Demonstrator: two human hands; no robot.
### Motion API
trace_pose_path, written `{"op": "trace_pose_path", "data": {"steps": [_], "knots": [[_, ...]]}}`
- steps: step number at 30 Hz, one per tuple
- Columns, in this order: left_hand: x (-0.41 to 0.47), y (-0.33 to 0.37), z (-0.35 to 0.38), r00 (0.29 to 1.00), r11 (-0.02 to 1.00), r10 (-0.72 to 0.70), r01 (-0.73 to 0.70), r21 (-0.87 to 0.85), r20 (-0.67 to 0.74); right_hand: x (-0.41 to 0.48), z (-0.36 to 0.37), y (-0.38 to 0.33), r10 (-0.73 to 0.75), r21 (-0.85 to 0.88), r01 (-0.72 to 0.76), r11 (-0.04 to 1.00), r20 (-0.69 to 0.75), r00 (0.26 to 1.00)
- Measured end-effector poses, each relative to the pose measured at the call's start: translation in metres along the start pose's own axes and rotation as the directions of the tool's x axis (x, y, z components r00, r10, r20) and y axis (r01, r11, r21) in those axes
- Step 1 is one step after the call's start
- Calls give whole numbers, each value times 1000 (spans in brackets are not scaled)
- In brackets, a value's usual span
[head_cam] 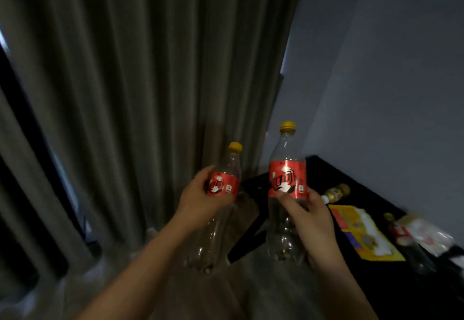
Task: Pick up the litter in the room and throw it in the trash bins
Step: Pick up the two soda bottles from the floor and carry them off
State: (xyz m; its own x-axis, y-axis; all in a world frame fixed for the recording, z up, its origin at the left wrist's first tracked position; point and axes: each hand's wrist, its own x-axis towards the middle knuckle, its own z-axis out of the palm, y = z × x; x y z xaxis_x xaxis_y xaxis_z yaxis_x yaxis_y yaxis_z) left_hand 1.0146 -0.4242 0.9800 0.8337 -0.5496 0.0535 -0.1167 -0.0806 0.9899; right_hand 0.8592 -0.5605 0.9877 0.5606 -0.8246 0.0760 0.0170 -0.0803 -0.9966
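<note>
Status: my left hand (198, 201) grips one empty cola bottle (232, 169) at its label. My right hand (313, 221) clasps the second bottle (287, 176).

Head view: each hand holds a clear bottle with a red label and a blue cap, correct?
Not quite: the head view shows yellow caps, not blue. The left hand grips the left bottle and the right hand grips the right bottle, both clear with red labels.

label on L bottle (224, 186), label on R bottle (287, 180), txt blurred, unreadable
</note>
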Motion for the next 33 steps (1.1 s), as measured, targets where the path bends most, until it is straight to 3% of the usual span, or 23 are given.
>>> {"op": "trace_pose_path", "data": {"steps": [5,11,21,27,33], "knots": [[-46,32,25,976,996,73,-60,-68,205,-69,-41,-33,-85,-5,86,996,-202,976],[-123,80,101,854,985,132,-55,-166,503,-165,-139,-63,-124,-99,85,991,-507,853],[-329,148,275,560,935,269,44,-352,784,-363,-337,-105,-250,-252,71,965,-808,534],[-505,170,380,320,911,330,137,-388,888,-533,-453,-115,-267,-289,-47,956,-925,269],[-654,181,438,77,902,363,221,-371,928,-671,-511,-122,-275,-272,-184,944,-961,11]]}}
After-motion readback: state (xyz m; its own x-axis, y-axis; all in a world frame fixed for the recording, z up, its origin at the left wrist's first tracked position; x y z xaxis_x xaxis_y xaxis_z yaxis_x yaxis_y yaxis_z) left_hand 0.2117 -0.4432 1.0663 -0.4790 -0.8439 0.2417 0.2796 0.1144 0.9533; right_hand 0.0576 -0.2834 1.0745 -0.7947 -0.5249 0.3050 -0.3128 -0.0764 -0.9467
